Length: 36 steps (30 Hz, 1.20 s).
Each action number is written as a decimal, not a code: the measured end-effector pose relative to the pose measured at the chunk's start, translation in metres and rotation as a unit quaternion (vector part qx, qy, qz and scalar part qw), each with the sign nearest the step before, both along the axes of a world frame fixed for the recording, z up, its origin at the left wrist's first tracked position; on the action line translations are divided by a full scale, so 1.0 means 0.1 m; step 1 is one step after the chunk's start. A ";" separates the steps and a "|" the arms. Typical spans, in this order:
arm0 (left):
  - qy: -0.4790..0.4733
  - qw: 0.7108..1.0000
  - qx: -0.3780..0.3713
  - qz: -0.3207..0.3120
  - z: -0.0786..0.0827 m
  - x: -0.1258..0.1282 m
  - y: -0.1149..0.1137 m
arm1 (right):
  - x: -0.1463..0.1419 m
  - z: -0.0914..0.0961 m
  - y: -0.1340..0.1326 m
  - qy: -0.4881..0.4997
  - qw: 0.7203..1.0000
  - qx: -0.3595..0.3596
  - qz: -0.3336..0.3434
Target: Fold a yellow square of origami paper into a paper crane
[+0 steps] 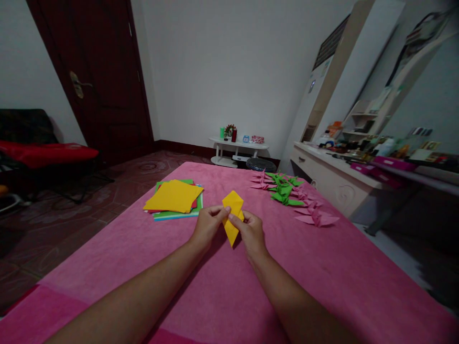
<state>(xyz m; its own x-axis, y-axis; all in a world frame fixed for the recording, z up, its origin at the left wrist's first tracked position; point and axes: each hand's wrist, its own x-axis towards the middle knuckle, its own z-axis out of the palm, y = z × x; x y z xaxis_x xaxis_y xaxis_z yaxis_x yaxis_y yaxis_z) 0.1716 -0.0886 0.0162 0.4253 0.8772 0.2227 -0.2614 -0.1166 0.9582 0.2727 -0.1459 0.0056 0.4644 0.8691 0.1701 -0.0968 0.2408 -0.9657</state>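
Note:
A folded piece of yellow origami paper (233, 233), shaped like a long kite with its narrow tip toward me, is held just above the pink cloth. My left hand (208, 224) pinches its left edge, thumb on top. From the right side my right hand (252, 232) grips the same paper, its thumb pressed near the middle and its fingers behind. Left of my hands lies a stack of coloured paper squares (174, 196), yellow on top with red, green and blue edges below. Folded paper cranes, pink (317, 216) and green (283, 193), sit in a group to the right.
The pink cloth (143, 267) covers the table under my hands. A white dressing table (326, 172) with bottles and boxes stands at the right. Farther back are a small white stand (224, 161) and a dark red door (103, 81). A red-draped chair (46, 155) is at left.

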 end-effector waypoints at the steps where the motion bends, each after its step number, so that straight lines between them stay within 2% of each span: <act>1: 0.001 1.000 0.002 -0.003 0.00 0.00 0.00 | 0.02 0.00 0.00 -0.006 1.000 -0.001 0.011; 4: 0.004 1.000 -0.008 0.006 -0.02 -0.01 0.03 | 0.10 0.00 0.00 -0.022 0.999 -0.016 0.019; 8: 0.023 1.000 -0.016 0.003 -0.04 -0.01 0.06 | 0.16 0.02 0.01 -0.044 0.998 -0.018 -0.028; 14: 0.024 0.998 -0.048 -0.035 -0.03 0.00 0.02 | 0.16 0.00 0.02 -0.064 0.995 -0.003 -0.072; 20: 0.014 0.996 -0.068 -0.048 -0.02 0.00 0.02 | 0.18 -0.03 0.02 -0.060 0.996 0.008 -0.060; 27: 0.053 0.994 -0.065 -0.069 -0.05 0.01 0.02 | 0.16 -0.03 0.04 -0.023 0.999 0.036 -0.033; 33: 0.075 0.991 -0.072 -0.083 -0.07 0.01 -0.01 | 0.19 -0.01 0.01 -0.106 0.989 0.035 -0.100; 36: 0.077 0.988 -0.085 -0.102 -0.06 0.03 -0.05 | 0.19 0.00 0.01 -0.110 0.987 0.025 -0.118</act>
